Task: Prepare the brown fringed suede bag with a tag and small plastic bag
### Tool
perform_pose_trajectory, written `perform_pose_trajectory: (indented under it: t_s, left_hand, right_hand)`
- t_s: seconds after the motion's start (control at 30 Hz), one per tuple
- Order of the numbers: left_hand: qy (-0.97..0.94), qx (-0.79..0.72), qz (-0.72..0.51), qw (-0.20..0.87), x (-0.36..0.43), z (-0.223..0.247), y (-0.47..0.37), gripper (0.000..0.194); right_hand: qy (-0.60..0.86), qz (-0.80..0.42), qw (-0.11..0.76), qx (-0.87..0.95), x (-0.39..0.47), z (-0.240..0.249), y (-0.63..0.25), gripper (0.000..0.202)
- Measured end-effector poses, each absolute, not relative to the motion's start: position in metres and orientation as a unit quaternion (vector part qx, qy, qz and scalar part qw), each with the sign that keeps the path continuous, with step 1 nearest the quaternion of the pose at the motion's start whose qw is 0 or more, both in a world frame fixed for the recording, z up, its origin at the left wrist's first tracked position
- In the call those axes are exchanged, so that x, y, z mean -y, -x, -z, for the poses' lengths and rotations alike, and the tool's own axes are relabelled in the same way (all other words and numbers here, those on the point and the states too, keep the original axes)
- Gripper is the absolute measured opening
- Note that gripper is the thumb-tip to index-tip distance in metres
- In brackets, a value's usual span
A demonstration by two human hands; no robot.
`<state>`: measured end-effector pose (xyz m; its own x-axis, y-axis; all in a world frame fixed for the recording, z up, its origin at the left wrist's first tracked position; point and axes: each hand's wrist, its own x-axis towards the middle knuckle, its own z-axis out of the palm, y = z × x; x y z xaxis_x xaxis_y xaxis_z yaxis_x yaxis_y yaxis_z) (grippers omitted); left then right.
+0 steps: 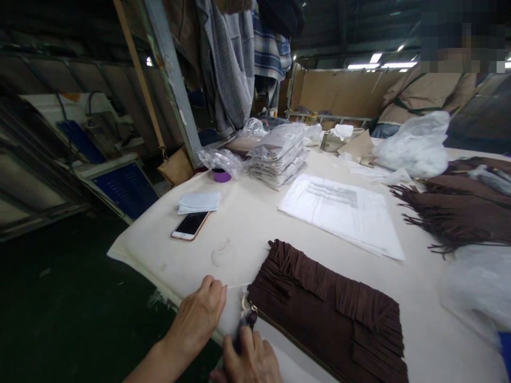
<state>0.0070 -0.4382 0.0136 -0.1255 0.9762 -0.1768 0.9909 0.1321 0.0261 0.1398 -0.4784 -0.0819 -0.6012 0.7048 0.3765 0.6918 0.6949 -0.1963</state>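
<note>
A dark brown fringed pouch lies flat and slanted across the table's near side, with a zip along its near edge. My left hand is closed in a pinch on a thin white thread, drawn taut to the pouch's left corner. My right hand is closed round a small dark-handled tool with a shiny metal end, held by that corner; its exact kind is mostly hidden by my fingers. Beside it is a gold ring clasp with a dark brown pull.
A phone lies partly under a pale blue folded cloth. Beyond are a purple tape roll, stacked plastic-wrapped packets and white printed sheets. More brown fringed pieces and clear plastic bags lie right. A person stands behind.
</note>
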Motion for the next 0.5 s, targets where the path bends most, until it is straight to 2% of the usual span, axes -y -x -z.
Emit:
perform_pose_trajectory:
  t_s: [0.07, 0.2, 0.37, 0.5]
  left_hand:
    - [-0.663, -0.741, 0.101, 0.028, 0.435, -0.017, -0.009, 0.034]
    - [-0.676, -0.728, 0.111, -0.013, 0.424, -0.021, -0.005, 0.038]
    - [-0.691, -0.714, 0.11, 0.023, 0.426, -0.022, -0.007, 0.036]
    - [-0.705, -0.701, 0.095, 0.058, 0.437, -0.024, -0.028, 0.035]
  right_hand:
    - [0.415, -0.056, 0.206, 0.884, 0.478, 0.081, -0.137, 0.047]
    - [0.47, -0.128, 0.166, 0.857, 0.473, 0.058, -0.154, 0.024]
    - [0.415, -0.227, 0.147, 0.869, 0.447, 0.015, -0.185, 0.036]
    - [0.32, -0.155, 0.115, 0.928, 0.426, -0.012, -0.2, 0.038]
